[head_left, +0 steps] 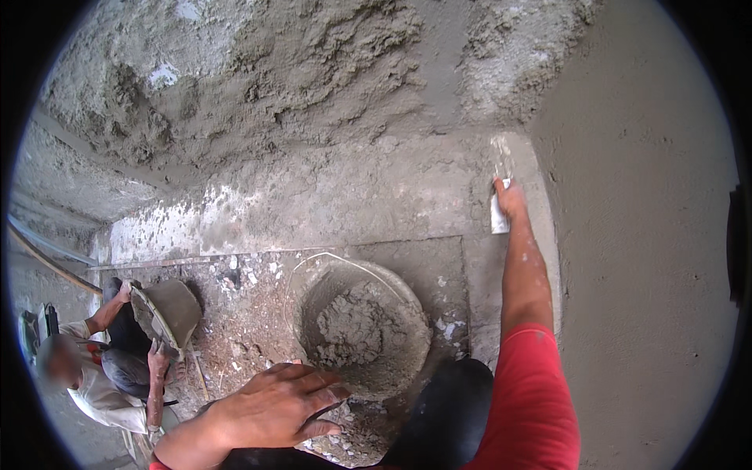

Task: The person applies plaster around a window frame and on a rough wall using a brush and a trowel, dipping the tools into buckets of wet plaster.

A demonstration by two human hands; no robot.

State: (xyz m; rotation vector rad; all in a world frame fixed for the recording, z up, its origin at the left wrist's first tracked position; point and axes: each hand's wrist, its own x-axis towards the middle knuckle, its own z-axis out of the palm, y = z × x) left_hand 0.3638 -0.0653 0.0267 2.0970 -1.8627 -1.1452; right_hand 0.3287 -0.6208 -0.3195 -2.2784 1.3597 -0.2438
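Observation:
My right hand point(511, 200) reaches far forward at the right, its fingers closed around a flat white rectangular tool point(500, 218). Its exact kind cannot be made out; it lies against the grey ledge point(376, 192) close to the right wall. Just beyond the hand, a pale wet streak marks the ledge. My left hand point(286, 403) hangs at the near edge of a large bucket point(415, 333), palm down, thumb apart from the fingers, holding nothing that I can see. Lumpy grey mortar point(360, 325) fills part of the bucket, and its thin wire handle rests at the far rim.
At the left a co-worker point(102, 392) crouches, both hands on a tilted, mortar-stained bucket point(174, 309). Rubble point(251, 301) litters the floor between us. Rough mortar point(313, 78) covers the wall ahead; smoother plaster point(642, 235) covers the right wall. My dark-clothed knee point(442, 407) is beside the large bucket.

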